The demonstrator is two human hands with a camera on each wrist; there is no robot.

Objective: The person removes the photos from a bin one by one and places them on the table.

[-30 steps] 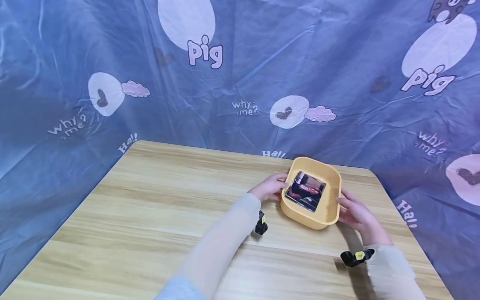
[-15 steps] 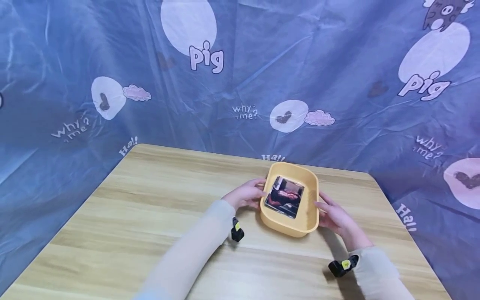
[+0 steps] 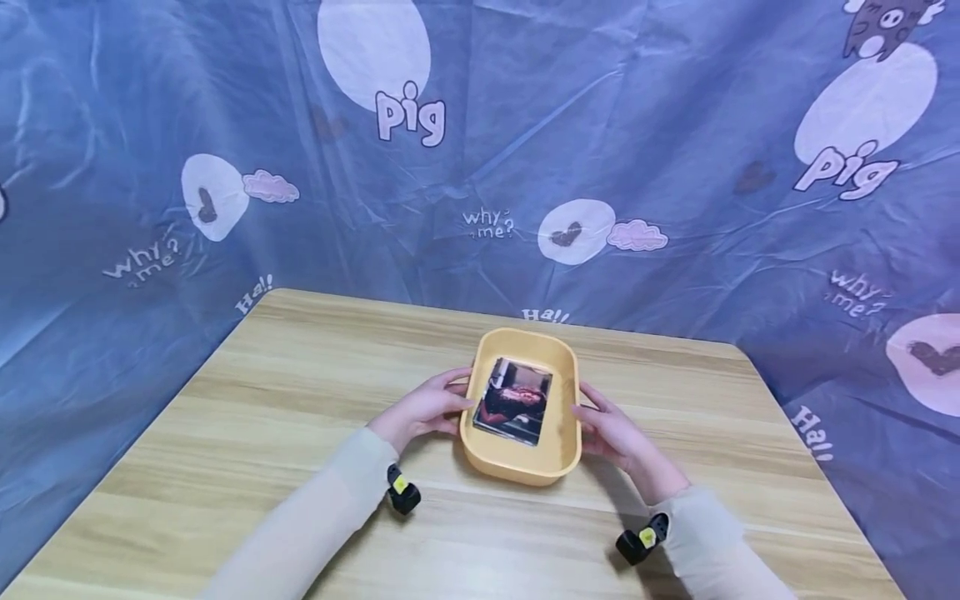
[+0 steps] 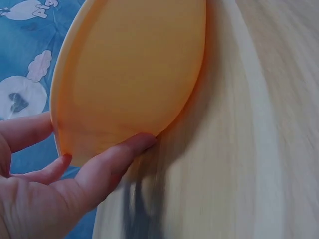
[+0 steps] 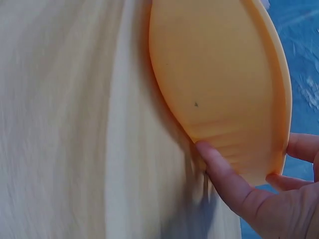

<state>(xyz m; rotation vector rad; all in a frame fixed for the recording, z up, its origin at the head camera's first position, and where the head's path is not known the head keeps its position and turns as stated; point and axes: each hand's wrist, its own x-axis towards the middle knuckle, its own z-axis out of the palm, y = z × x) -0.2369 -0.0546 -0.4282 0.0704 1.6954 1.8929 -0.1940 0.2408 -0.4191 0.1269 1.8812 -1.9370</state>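
A yellow-orange plastic bin [image 3: 564, 425] with rounded corners is at the middle of the table, between both hands. Inside it, against the left part of its floor, lies what looks like a small stack of glossy picture cards [image 3: 516, 402], the top one dark with a red patch. My left hand [image 3: 426, 410] grips the bin's left side, and my right hand [image 3: 617, 435] grips its right side. Both wrist views show the bin's outer wall [image 4: 134, 69] with fingers and thumb at its edges. Whether the bin touches the table cannot be told.
The wood-grain table [image 3: 315, 367] spreads out on both sides of the bin. Behind it hangs a blue cloth [image 3: 420, 208] printed with words and cartoon shapes. Each wrist carries a small black camera [image 3: 405, 496].
Both hands have carried or slid the bin leftward, from the right back of the table to its middle. The cards have travelled inside it, and the grip looks the same.
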